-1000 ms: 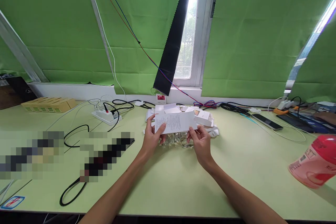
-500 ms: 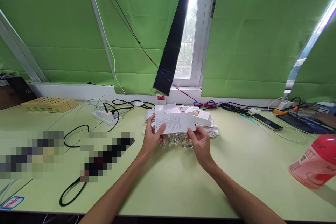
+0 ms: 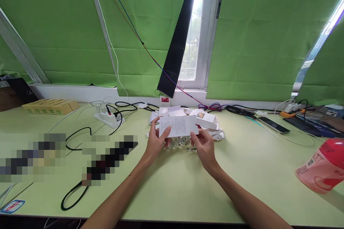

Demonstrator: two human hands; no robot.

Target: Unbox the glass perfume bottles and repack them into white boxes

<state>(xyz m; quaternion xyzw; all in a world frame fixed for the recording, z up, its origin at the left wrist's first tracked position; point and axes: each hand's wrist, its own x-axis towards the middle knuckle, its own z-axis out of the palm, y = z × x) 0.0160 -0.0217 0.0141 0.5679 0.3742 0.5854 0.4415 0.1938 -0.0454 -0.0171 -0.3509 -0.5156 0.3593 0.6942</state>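
Both hands hold a white printed card [image 3: 178, 126] up above the table, its small text facing me. It could be a leaflet or a flat box; its thickness does not show. My left hand [image 3: 156, 137] pinches its left end, thumb on the front and fingers behind. At the right end, my right hand [image 3: 204, 145] grips the lower corner between thumb and fingers. Behind and below the card lies a pile of opened white cardboard boxes [image 3: 208, 118]. Under its lower edge shows a shiny, clear, tangled bundle [image 3: 178, 142], partly covered by the hands.
A white power strip [image 3: 109, 118] with plugs and cables stands back left, near a yellow carton [image 3: 51, 106]. A phone [image 3: 273, 125] lies back right. On the right is a red-lidded pink canister [image 3: 321, 166]. A blurred dark object [image 3: 110, 159] with a black strap lies left.
The card has tilted slightly and its right end has shifted a little left, with my right hand's grip. The pile and everything else on the table stay put.
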